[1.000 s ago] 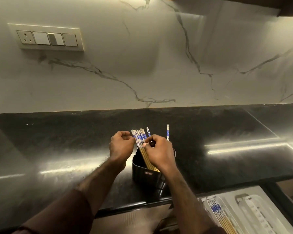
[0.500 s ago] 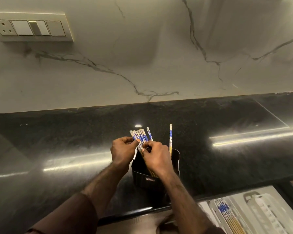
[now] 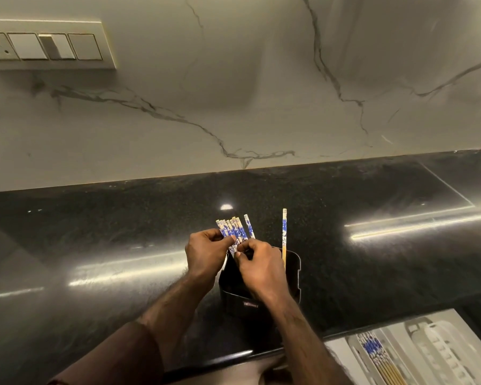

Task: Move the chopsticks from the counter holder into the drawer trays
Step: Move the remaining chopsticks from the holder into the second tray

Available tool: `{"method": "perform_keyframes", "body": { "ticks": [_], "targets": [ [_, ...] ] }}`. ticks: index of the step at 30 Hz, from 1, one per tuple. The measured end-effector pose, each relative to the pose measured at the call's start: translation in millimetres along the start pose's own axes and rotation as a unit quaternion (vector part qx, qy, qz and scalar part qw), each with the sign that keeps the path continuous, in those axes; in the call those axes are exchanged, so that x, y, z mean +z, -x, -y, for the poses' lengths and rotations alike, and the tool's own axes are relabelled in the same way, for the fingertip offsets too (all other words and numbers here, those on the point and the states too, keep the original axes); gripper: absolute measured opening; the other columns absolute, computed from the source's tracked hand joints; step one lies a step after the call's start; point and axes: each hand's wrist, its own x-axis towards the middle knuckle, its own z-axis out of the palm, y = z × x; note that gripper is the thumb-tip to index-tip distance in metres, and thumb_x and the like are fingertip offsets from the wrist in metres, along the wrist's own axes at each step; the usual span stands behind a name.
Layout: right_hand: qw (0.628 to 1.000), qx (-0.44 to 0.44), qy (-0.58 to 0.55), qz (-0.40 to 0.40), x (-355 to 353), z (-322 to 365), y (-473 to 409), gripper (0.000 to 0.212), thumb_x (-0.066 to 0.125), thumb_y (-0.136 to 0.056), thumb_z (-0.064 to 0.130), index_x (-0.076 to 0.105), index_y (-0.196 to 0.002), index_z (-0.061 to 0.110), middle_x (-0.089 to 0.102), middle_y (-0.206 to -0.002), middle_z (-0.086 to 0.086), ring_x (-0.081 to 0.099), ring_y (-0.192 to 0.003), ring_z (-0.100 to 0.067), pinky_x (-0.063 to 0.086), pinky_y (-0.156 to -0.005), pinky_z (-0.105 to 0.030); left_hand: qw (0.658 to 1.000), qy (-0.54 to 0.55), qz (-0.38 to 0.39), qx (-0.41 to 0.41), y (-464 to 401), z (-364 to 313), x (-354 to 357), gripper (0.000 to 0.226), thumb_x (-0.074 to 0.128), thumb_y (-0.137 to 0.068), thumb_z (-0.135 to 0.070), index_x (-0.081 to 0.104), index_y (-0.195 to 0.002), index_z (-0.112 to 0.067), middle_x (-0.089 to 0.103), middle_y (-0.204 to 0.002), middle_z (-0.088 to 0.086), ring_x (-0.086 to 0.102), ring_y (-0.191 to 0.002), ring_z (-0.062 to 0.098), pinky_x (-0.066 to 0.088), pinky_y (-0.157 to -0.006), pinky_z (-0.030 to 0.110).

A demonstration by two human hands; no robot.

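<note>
A black holder stands on the dark counter near its front edge. Several wooden chopsticks with blue-and-white tops fan out of it to the upper left. My left hand pinches this bundle from the left, and my right hand grips it from the right, over the holder's mouth. One single chopstick stands upright at the holder's right side, touched by neither hand. At the bottom right, the open drawer's white tray holds several chopsticks lying side by side.
The glossy black counter runs left and right of the holder. A marble backsplash rises behind it, with a switch plate at the upper left. The drawer sits below the counter's front edge on the right.
Both hands have stayed on the bundle at the holder, closing tighter around its tops. The view has tipped down a little and shifted, so more of the drawer tray shows.
</note>
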Motion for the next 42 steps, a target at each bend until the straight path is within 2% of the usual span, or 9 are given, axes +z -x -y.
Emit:
{"method": "perform_keyframes", "body": {
  "ticks": [4, 12, 17, 21, 27, 29, 34, 37, 42],
  "targets": [
    [1.0, 0.003, -0.007, 0.003, -1, 0, 1, 0.012, 0.065, -0.09, 0.03, 0.069, -0.101, 0.029, 0.073, -0.093, 0.011, 0.063, -0.079, 0.001, 0.047, -0.072, -0.017, 1.0, 0.01, 0.001, -0.01, 0, -1, 0, 0.01, 0.079, -0.078, -0.014, 0.079, -0.083, -0.023, 0.075, -0.07, -0.014, 0.069, -0.065, -0.008, 0.047, -0.052, 0.008],
    [1.0, -0.002, -0.023, 0.0, -5, 4, 2, 0.012, 0.066, -0.089, 0.028, 0.07, -0.101, 0.028, 0.073, -0.094, 0.009, 0.066, -0.085, -0.004, 0.055, -0.084, -0.031, 0.999, 0.032, -0.022, -0.004, 4, -10, -4, 0.013, 0.077, -0.081, -0.01, 0.078, -0.082, -0.024, 0.076, -0.071, -0.01, 0.069, -0.062, -0.007, 0.045, -0.047, 0.004],
    [0.999, -0.019, -0.04, -0.005, -9, 10, 2, 0.015, 0.063, -0.09, 0.027, 0.071, -0.102, 0.026, 0.074, -0.093, 0.005, 0.068, -0.087, -0.01, 0.054, -0.084, -0.037, 0.998, 0.009, -0.045, 0.046, 11, -23, -9, 0.008, 0.077, -0.081, -0.013, 0.079, -0.088, -0.017, 0.075, -0.072, -0.009, 0.072, -0.068, 0.002, 0.056, -0.064, 0.02],
    [0.997, -0.048, -0.057, 0.002, -16, 18, 4, 0.027, 0.06, -0.093, 0.037, 0.069, -0.115, 0.025, 0.074, -0.101, 0.003, 0.068, -0.09, -0.008, 0.055, -0.085, -0.031, 0.994, 0.022, -0.039, 0.095, 21, -36, -14, 0.012, 0.077, -0.081, -0.009, 0.079, -0.091, -0.015, 0.074, -0.073, -0.011, 0.071, -0.066, -0.001, 0.057, -0.062, 0.015],
    [0.993, -0.093, -0.067, -0.007, -32, 28, 19, 0.031, 0.062, -0.092, 0.024, 0.066, -0.123, 0.021, 0.069, -0.112, 0.0, 0.064, -0.097, -0.01, 0.052, -0.088, -0.029, 0.985, 0.07, 0.005, 0.155, 40, -71, -34, 0.018, 0.074, -0.083, -0.005, 0.074, -0.09, -0.022, 0.077, -0.087, 0.006, 0.075, -0.081, 0.019, 0.062, -0.078, 0.038],
    [0.992, -0.099, -0.076, -0.014, -39, 31, 28, 0.029, 0.061, -0.093, 0.022, 0.067, -0.121, 0.022, 0.068, -0.11, 0.001, 0.063, -0.094, -0.008, 0.053, -0.086, -0.03, 0.981, 0.082, 0.023, 0.173, 46, -84, -43, 0.018, 0.072, -0.085, -0.004, 0.074, -0.1, -0.014, 0.076, -0.091, 0.009, 0.075, -0.084, 0.022, 0.061, -0.078, 0.038],
    [0.991, -0.076, -0.109, -0.007, -56, 34, 60, 0.026, 0.058, -0.095, 0.025, 0.067, -0.119, 0.027, 0.071, -0.1, 0.014, 0.063, -0.079, 0.004, 0.045, -0.056, -0.004, 0.968, 0.15, 0.059, 0.191, 66, -116, -67, 0.017, 0.074, -0.083, -0.005, 0.073, -0.096, -0.015, 0.077, -0.087, 0.006, 0.076, -0.081, 0.019, 0.061, -0.072, 0.028],
    [0.992, -0.049, -0.115, -0.003, -63, 31, 87, 0.024, 0.055, -0.097, 0.027, 0.066, -0.119, 0.027, 0.068, -0.088, 0.016, 0.066, -0.079, -0.007, 0.048, -0.055, -0.008, 0.961, 0.181, 0.077, 0.192, 80, -129, -79, 0.014, 0.075, -0.081, -0.003, 0.074, -0.091, -0.012, 0.077, -0.083, 0.008, 0.076, -0.079, 0.023, 0.062, -0.072, 0.032],
    [0.987, 0.007, -0.161, 0.021, -65, 17, 134, 0.02, 0.052, -0.098, 0.023, 0.065, -0.114, 0.026, 0.07, -0.092, 0.006, 0.069, -0.085, -0.012, 0.059, -0.069, -0.023, 0.955, 0.212, 0.109, 0.176, 102, -128, -101, 0.009, 0.074, -0.083, -0.002, 0.073, -0.088, -0.009, 0.077, -0.078, 0.007, 0.076, -0.077, 0.023, 0.062, -0.069, 0.031]
  ]
}}
